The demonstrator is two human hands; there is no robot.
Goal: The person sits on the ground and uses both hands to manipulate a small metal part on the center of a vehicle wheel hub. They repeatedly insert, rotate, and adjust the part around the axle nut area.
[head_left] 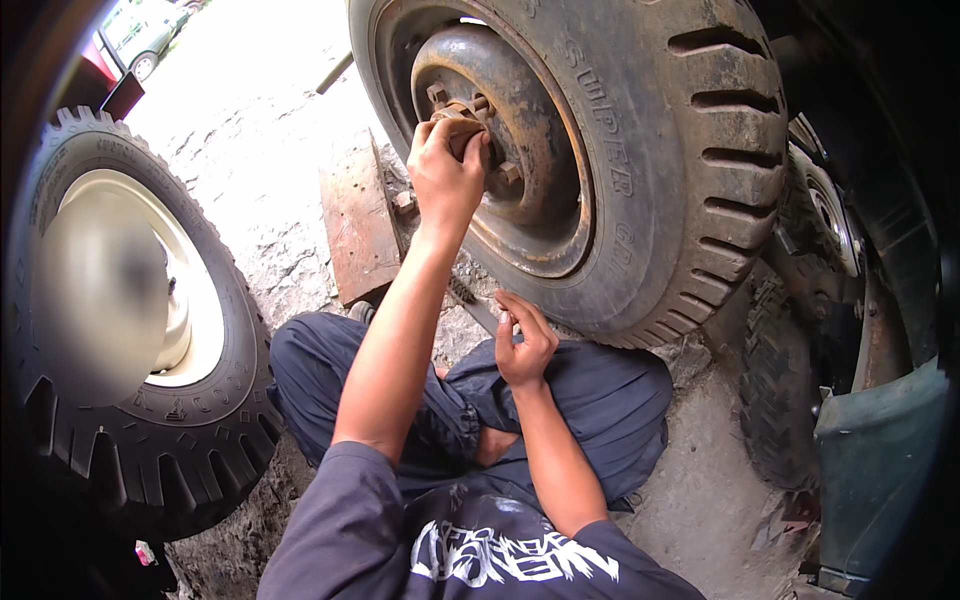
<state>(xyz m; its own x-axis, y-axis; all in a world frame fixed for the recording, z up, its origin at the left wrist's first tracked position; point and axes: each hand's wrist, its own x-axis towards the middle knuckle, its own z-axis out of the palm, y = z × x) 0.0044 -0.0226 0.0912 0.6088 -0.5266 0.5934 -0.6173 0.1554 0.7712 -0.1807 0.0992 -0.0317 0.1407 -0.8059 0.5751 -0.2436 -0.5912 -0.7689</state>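
A large worn tyre (640, 160) on a rusty wheel rim (545, 215) stands upright in front of me. My left hand (447, 172) reaches up to the middle of this wheel. Its fingers curl round a rusty part at the hub, which they mostly cover. Rusty lug nuts (510, 172) show around the hand. Above my right thigh, in front of the lower tyre, my right hand (527, 342) is raised with thumb and fingers apart. Nothing shows in it. A narrow metal piece (475, 308) lies on the ground just beyond that hand.
A second wheel with a cream rim (205, 300) stands at my left, partly behind a pale blur. A reddish-brown board (358, 225) lies left of the worn wheel, with a small rusty block (403, 202) beside it. Another tyre (778, 390) and a green metal part (880, 470) are at right.
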